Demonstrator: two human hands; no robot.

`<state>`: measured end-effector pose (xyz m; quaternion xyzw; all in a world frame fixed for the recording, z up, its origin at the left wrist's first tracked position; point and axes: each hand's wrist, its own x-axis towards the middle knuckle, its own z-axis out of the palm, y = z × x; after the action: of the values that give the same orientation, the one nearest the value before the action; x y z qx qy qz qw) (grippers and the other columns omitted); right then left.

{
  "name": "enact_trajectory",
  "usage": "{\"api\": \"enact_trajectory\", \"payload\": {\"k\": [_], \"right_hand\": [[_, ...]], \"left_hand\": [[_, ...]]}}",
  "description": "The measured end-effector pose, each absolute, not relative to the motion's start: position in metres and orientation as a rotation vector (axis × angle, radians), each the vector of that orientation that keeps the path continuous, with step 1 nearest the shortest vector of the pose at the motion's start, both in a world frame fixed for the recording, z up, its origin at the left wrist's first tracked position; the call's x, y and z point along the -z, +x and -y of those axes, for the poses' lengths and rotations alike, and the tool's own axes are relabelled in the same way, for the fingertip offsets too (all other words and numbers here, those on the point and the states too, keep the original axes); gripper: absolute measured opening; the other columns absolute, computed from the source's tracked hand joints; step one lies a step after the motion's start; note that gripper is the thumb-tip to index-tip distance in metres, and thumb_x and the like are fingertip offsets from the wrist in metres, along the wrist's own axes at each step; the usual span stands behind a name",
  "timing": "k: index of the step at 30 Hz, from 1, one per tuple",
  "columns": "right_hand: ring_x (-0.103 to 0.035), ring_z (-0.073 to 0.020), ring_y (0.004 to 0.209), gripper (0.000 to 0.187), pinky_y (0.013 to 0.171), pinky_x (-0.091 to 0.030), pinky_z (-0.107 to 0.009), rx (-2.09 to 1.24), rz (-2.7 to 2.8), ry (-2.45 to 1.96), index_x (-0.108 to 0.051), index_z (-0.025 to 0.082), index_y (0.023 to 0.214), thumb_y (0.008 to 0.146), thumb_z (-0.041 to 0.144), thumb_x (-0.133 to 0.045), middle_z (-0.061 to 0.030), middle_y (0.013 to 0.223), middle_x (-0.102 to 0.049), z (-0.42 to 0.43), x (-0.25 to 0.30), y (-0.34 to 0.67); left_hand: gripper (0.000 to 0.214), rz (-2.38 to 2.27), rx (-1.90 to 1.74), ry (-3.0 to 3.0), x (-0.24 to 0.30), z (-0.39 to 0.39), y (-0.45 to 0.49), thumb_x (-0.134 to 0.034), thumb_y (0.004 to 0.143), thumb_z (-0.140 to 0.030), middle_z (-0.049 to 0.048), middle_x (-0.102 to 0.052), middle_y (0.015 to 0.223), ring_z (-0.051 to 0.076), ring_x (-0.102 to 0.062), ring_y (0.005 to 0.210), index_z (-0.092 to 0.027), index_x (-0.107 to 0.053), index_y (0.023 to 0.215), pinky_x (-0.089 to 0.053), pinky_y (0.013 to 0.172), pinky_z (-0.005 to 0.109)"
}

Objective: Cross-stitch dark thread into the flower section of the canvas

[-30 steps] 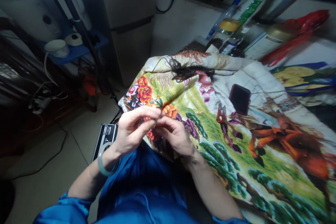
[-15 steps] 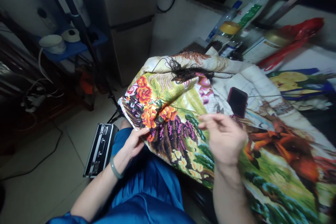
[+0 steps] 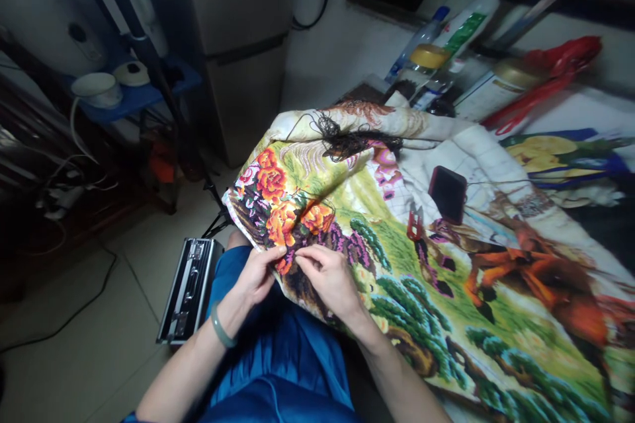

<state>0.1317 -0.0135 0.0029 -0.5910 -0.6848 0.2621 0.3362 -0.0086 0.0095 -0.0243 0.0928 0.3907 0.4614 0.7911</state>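
A large cross-stitch cloth (image 3: 342, 178) with flowers, trees and a horse drapes over the table and my lap. My left hand (image 3: 260, 271) grips its near left edge beside the orange flowers, thumb on top and fingers underneath. Close by on the right, my right hand (image 3: 330, 277) is pinched at the stitched surface; whatever lies between its fingertips is too small to make out. A tangle of dark thread (image 3: 342, 139) rests on the cloth's far fold. Small red snips (image 3: 414, 225) lie on the cloth, right of my hands.
A dark phone (image 3: 447, 193) lies on the cloth. Bottles and jars (image 3: 429, 56) and a red plastic bag (image 3: 560, 73) stand behind on the right. A black and silver case (image 3: 189, 287) is on the floor at left, near a thin stand (image 3: 169, 92). A fridge (image 3: 243, 46) stands behind.
My right hand has come down and left from above the cloth to beside my left hand, uncovering the red snips. My left hand keeps its hold on the edge.
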Motion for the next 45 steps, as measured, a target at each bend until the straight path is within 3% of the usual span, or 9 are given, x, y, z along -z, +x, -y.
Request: {"api": "enact_trajectory", "payload": {"k": [21, 29, 45], "right_hand": [[-0.057, -0.0126, 0.054, 0.019, 0.054, -0.042, -0.023, -0.653, 1.759, -1.608, -0.068, 0.018, 0.068, 0.080, 0.013, -0.054, -0.0021, 0.067, -0.068, 0.010, -0.005, 0.124], [-0.064, -0.0157, 0.064, 0.016, 0.060, -0.047, -0.024, -0.715, 1.687, -1.529, -0.067, 0.019, 0.072, 0.082, 0.017, -0.055, -0.0029, 0.073, -0.070, 0.010, 0.000, 0.125], [-0.064, -0.0162, 0.066, 0.018, 0.062, -0.047, -0.025, -0.620, 1.726, -1.525, -0.066, 0.020, 0.071, 0.085, 0.017, -0.056, -0.0019, 0.072, -0.068, 0.008, 0.006, 0.125]], "left_hand": [[0.036, -0.828, -1.003, 0.145, 0.025, -0.011, -0.007, -0.081, 0.050, -0.010, 0.0039, -0.074, 0.070, 0.023, -0.071, 0.076, -0.013, -0.069, 0.084, -0.056, 0.084, 0.035], [0.044, -0.804, -0.986, 0.148, 0.023, -0.014, -0.005, -0.078, 0.052, -0.007, 0.0081, -0.076, 0.081, 0.028, -0.070, 0.094, -0.011, -0.069, 0.095, -0.053, 0.090, 0.037], [0.044, -0.771, -0.965, 0.160, 0.024, -0.014, -0.006, -0.076, 0.055, -0.008, 0.0096, -0.076, 0.089, 0.028, -0.069, 0.097, -0.011, -0.068, 0.098, -0.053, 0.092, 0.038]]}}
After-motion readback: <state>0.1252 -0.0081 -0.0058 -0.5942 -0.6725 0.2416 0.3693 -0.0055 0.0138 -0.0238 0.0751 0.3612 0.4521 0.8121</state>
